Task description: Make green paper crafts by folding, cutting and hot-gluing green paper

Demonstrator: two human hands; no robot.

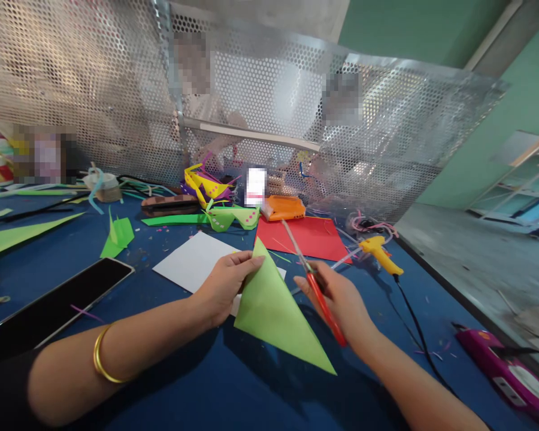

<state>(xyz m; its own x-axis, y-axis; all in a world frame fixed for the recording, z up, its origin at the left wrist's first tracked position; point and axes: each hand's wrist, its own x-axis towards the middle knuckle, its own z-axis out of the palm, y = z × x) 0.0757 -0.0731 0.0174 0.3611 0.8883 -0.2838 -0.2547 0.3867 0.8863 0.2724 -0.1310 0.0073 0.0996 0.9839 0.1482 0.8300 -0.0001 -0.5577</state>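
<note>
While left hand (227, 284) pinches green paper triangle (273, 311) | right hand (341, 299) grips red scissors (324, 306) | white label (255, 187) blurred

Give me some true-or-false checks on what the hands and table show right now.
1. The left hand pinches the green paper triangle. True.
2. The right hand holds a pen. False: it holds the red-handled scissors.
3. A red sheet lies beyond the triangle. True.
4. The yellow glue gun sits left of both hands. False: it lies on the blue table, to their right.
</note>
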